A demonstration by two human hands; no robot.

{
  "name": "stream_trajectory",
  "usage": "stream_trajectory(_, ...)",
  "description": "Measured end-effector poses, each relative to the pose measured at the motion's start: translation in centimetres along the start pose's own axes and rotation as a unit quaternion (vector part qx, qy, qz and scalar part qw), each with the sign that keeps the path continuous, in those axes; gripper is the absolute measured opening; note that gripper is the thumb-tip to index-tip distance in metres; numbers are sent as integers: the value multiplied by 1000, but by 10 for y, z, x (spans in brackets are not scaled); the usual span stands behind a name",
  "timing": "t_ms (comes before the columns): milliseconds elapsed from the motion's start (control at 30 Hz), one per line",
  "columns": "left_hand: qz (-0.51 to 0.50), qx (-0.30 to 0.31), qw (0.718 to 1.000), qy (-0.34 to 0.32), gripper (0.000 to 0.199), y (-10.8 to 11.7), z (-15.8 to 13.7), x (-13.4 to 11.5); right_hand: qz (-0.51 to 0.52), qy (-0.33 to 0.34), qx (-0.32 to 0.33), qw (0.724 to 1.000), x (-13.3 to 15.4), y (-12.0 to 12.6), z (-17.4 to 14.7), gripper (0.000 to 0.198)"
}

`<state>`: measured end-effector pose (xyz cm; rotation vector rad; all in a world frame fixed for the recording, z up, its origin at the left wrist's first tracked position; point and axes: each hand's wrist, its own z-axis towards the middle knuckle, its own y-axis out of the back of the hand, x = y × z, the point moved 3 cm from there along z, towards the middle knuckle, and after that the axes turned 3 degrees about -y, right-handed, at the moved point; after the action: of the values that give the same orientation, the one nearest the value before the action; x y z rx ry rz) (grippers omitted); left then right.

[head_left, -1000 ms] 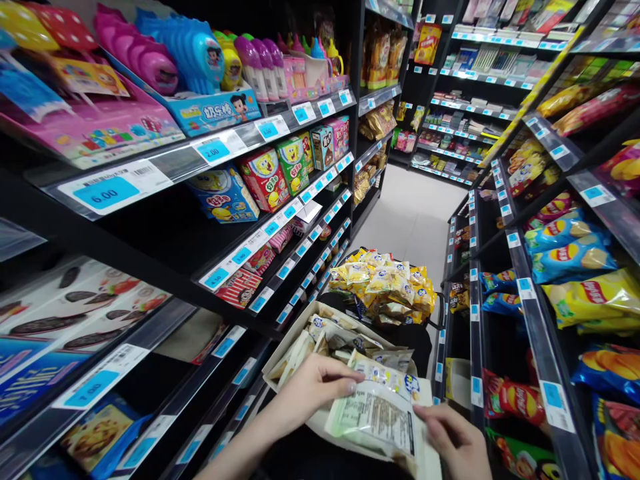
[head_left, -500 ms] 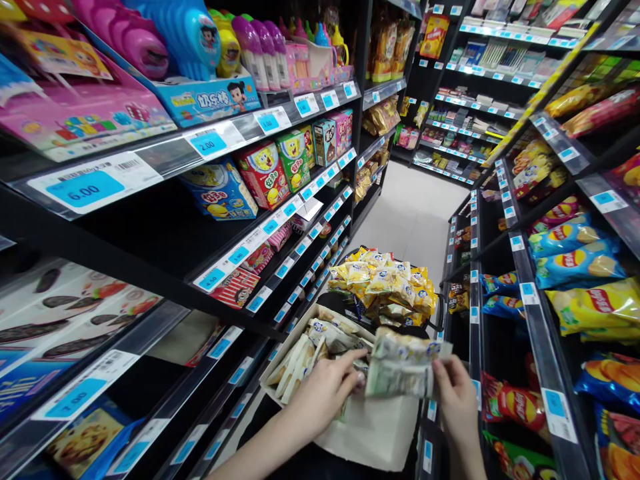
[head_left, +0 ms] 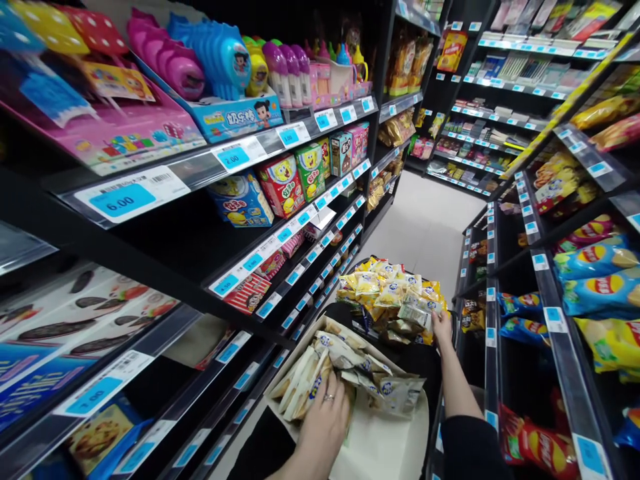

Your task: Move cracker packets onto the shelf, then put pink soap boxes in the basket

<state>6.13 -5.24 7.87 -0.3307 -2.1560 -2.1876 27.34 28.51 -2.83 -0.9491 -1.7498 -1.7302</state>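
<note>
An open white cardboard box (head_left: 385, 440) holds several small pale snack packets (head_left: 300, 380), upright on its left and lying loose toward its right. Inside it, my left hand (head_left: 325, 413), with a ring on one finger, has its fingers closed at the edge of a packet; the fingertips are partly hidden. Beyond the box is a heap of yellow and white snack packets (head_left: 383, 287). At the heap's right side my right hand (head_left: 442, 327) pinches the end of a pale packet (head_left: 416, 309), which rests against the heap.
A black shelf on the left carries boxed sweets (head_left: 281, 187), toy-shaped candy (head_left: 233, 63) and price tags. On the right, a rack holds crisp bags (head_left: 600, 293). Between them a pale floor aisle (head_left: 415, 220) leads to a back shelf of small goods (head_left: 500, 80).
My right hand has carried the pale packet from above the box forward onto the yellow heap. My left hand has moved down and slightly left among the box's packets. The camera view has shifted.
</note>
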Motion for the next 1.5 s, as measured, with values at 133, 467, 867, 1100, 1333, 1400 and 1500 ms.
stream_trajectory(133, 27, -11, 998, 47, 33, 8, 6, 6, -36, -25, 27, 999, -8, -17, 12, 29)
stream_trajectory(467, -30, 53, 995, 77, 34, 20, 14, 7, -198, -19, 30, 980, -34, 10, -7, 29)
stream_trajectory(867, -7, 39, 995, 95, 33, 34, 7, 19, -393, 80, 73, 913, 2, -30, -27, 49)
stream_trajectory(1100, -4, 15, 995, 103, 39, 45, 4, 28, -419, 241, 167, 860, 15, -40, -32, 34)
stream_trajectory(1333, -30, 52, 990, 125, 38, 51, 11, 30, -418, 260, 210, 845, 12, -50, -40, 31)
stream_trajectory(1400, -24, 53, 990, 127, 48, 58, 12, 36, -418, 255, 216, 845, 10, -46, -39, 32)
stream_trajectory(1500, -33, 68, 991, 112, 66, 68, 12, 46, -419, 252, 212, 846, 11, -37, -41, 34)
